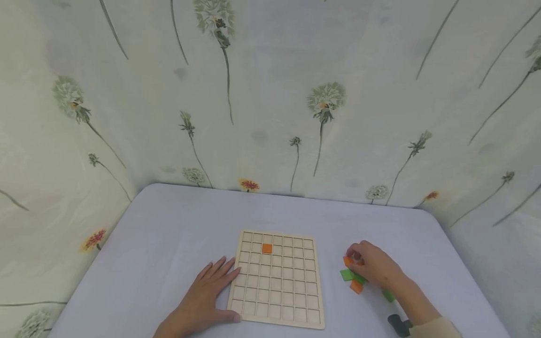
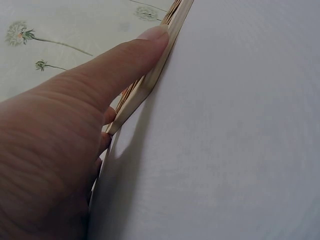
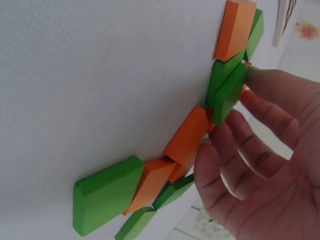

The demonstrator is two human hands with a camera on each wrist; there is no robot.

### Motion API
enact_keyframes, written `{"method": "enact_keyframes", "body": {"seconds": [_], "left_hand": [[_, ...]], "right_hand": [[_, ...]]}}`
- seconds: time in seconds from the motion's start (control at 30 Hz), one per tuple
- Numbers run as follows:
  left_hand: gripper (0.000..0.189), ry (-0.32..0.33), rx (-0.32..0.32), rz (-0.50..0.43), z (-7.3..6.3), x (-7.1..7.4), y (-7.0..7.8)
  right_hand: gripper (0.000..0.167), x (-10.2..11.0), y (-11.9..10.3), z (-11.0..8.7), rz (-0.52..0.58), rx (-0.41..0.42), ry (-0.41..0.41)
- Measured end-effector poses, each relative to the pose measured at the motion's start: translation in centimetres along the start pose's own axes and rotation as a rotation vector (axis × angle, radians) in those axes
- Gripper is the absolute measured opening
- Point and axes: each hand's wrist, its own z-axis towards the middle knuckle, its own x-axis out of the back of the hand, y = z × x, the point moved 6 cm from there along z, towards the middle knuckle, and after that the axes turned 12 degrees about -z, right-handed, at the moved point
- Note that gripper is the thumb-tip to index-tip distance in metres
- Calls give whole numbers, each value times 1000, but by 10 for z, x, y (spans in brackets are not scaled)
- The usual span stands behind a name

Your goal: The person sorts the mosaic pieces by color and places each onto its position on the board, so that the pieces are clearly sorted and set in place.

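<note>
A wooden grid board (image 1: 276, 280) lies on the table, with one orange tile (image 1: 266, 248) in a cell near its far left. My left hand (image 1: 203, 295) rests at the board's left side, fingers spread and straight; in the left wrist view its thumb (image 2: 145, 47) touches the board's edge (image 2: 145, 85). My right hand (image 1: 376, 265) is over a loose pile of tiles on the right. Its thumb and forefinger pinch an orange tile (image 1: 348, 261), mostly hidden in the right wrist view. Close to the fingers lie a green tile (image 3: 230, 95) and an orange tile (image 3: 187, 135).
Several green and orange tiles lie around the right hand, among them a green tile (image 3: 107, 195) and an orange tile (image 1: 356, 286). A white cloth (image 1: 177, 225) covers the table. Flower-patterned fabric (image 1: 262, 94) hangs behind it. A dark object (image 1: 398, 325) is beside the right wrist.
</note>
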Motion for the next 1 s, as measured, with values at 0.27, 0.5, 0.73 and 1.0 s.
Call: {"method": "enact_keyframes", "body": {"seconds": [0.27, 0.5, 0.73, 1.0], "left_hand": [[109, 40, -47, 10, -2, 1, 3], [108, 34, -36, -19, -3, 3, 6], [107, 12, -14, -34, -2, 3, 6], [108, 21, -18, -29, -1, 3, 5]], "right_hand": [[17, -1, 1, 1, 11, -13, -11], [20, 1, 2, 0, 45, -11, -4], [20, 1, 3, 1, 58, 1, 3], [18, 4, 1, 1, 72, 45, 17]]}}
